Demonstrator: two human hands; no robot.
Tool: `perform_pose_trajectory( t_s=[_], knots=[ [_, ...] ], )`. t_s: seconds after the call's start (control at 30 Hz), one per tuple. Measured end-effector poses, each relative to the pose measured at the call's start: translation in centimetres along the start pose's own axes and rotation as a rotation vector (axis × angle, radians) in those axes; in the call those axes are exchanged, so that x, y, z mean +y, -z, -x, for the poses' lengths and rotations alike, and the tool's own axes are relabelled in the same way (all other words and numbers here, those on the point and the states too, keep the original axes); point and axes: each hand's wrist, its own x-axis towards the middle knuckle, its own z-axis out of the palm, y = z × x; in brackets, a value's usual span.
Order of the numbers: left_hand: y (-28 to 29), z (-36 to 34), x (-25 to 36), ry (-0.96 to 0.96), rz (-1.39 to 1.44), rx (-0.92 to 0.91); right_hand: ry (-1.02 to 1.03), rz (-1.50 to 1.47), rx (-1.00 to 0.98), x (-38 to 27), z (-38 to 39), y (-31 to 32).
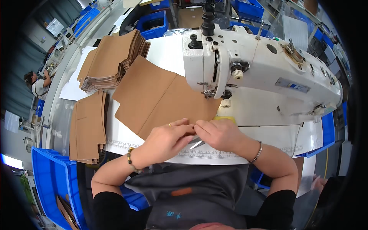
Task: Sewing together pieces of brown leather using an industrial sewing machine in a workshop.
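A brown leather-like panel (161, 99) with a stitched seam lies across the white sewing table, its far right part under the head of the white sewing machine (264, 65). At its near edge my left hand (166, 140) is closed, thumb and fingers pinching the material. My right hand (220, 134) meets it there, fingertips also pressed together on that edge. Shiny pointed metal blades (197, 144), seemingly of small scissors, stick out below my right hand; their handles are hidden in or under the palm. The fingertips partly cover the pinched edge.
A thick stack of brown panels (111, 57) stands at the back left, with a smaller stack (88, 128) nearer. A ruler strip (230, 155) runs along the front edge. A blue bin (57, 184) sits lower left. Another person (40, 86) is at the far left.
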Motion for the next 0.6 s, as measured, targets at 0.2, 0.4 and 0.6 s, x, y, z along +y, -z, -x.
perform_pose_trajectory(
  t_s=[0.2,0.4,0.6],
  knots=[
    [2.8,1.9,-4.1,-0.115,-0.270,0.089,0.162,0.017,-0.232,4.9,1.8,4.1],
    [0.2,0.8,-3.8,-0.204,-0.398,-0.052,-0.043,0.164,-0.335,9.5,6.4,9.3],
    [-1.8,-1.4,-2.6,-0.206,-0.425,0.026,-0.280,0.269,-0.196,10.3,8.1,12.0]
  ],
)
